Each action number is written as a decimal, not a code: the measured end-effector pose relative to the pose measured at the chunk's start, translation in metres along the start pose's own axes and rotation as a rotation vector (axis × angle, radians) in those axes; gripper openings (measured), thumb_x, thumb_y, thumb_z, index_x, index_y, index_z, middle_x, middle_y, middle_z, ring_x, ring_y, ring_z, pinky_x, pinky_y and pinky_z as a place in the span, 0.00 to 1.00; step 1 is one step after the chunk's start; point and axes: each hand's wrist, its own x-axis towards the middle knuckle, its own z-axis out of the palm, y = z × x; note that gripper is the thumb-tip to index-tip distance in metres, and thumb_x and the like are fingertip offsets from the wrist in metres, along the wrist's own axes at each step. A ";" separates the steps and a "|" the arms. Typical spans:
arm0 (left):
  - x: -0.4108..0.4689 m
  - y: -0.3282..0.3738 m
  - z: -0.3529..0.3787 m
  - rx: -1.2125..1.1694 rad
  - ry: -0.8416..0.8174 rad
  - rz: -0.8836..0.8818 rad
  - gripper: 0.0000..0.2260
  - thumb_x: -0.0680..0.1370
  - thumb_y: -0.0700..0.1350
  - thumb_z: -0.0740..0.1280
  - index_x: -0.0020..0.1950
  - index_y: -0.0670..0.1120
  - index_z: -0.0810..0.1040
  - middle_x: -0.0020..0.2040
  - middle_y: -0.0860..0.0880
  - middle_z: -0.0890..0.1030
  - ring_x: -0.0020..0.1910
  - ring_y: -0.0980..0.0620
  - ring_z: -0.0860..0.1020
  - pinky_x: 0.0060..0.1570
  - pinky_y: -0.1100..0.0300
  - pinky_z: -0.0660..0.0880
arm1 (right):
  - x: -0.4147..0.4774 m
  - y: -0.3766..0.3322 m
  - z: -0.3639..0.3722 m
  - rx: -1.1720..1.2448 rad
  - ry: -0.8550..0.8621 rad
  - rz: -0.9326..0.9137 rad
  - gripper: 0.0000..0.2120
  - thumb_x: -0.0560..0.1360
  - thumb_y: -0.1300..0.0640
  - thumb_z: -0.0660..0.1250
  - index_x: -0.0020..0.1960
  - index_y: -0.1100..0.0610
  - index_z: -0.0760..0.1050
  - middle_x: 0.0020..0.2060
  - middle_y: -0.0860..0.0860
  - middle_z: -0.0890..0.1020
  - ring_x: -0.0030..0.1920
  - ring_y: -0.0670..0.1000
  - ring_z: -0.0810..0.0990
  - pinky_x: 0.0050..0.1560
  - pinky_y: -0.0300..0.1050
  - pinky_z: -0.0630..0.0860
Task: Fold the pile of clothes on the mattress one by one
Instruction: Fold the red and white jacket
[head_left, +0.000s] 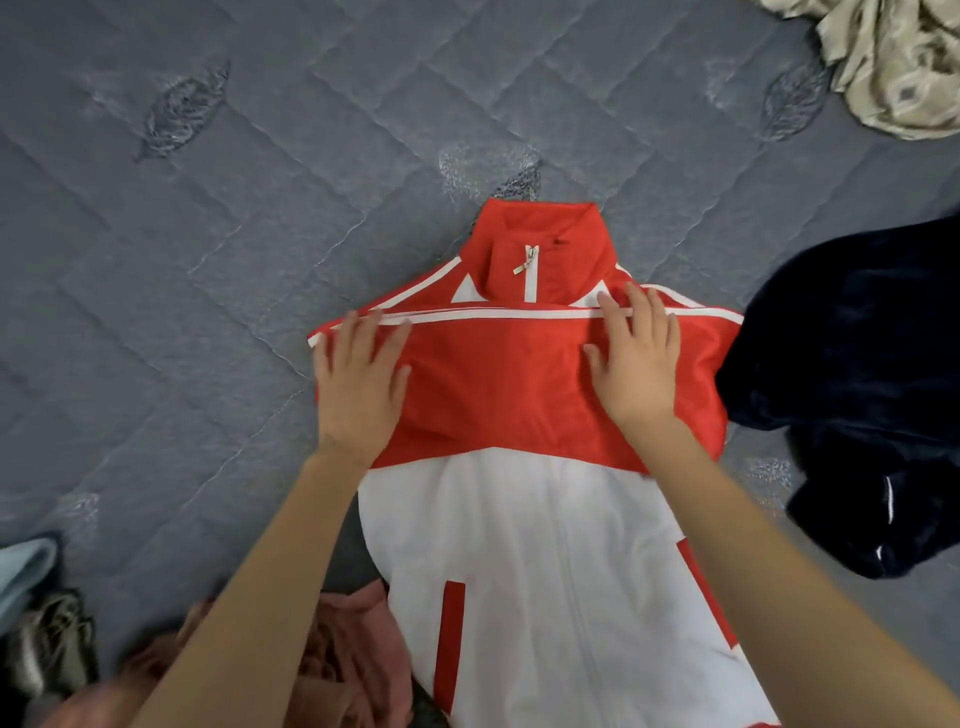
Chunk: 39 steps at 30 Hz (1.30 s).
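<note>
1. A red and white track jacket (524, 467) of smooth, slightly glossy fabric lies zipped and front-up on the grey quilted mattress (208, 260), its stand-up collar pointing away.
2. Both sleeves are folded across the chest as a flat red band edged with white piping.
3. The left hand (358, 384) and right hand (636, 358) press flat on that band, fingers spread.
4. A plush navy garment (857, 389) lies bunched just right of the jacket.

**Legible text: none**

No text, brand, number or sign can be read. One small dark mark (560, 241) sits on the stand-up collar (571, 228) of the red-and-white zip-front fabric jacket (498, 395), just right of the zip pull (524, 264). It is too small to tell logo from lettering.
</note>
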 end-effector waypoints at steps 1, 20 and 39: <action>-0.007 0.006 0.005 0.018 -0.079 0.077 0.21 0.80 0.50 0.56 0.72 0.49 0.70 0.72 0.41 0.69 0.72 0.38 0.65 0.68 0.35 0.58 | -0.010 -0.005 0.003 0.004 -0.024 -0.020 0.27 0.72 0.57 0.68 0.70 0.56 0.70 0.71 0.60 0.67 0.73 0.63 0.61 0.72 0.62 0.54; -0.184 0.081 -0.010 -0.165 -0.312 -0.023 0.27 0.81 0.58 0.55 0.78 0.53 0.56 0.79 0.44 0.54 0.77 0.42 0.53 0.72 0.40 0.50 | -0.193 0.013 -0.026 0.021 -0.295 0.001 0.32 0.78 0.46 0.64 0.78 0.49 0.55 0.78 0.53 0.55 0.78 0.58 0.49 0.75 0.58 0.43; -0.375 0.181 0.050 -0.896 0.128 -0.843 0.21 0.83 0.42 0.57 0.74 0.38 0.61 0.73 0.39 0.65 0.72 0.46 0.63 0.72 0.53 0.60 | -0.355 0.136 -0.032 0.003 -0.470 0.094 0.33 0.79 0.36 0.54 0.79 0.46 0.48 0.79 0.53 0.47 0.78 0.56 0.44 0.75 0.59 0.42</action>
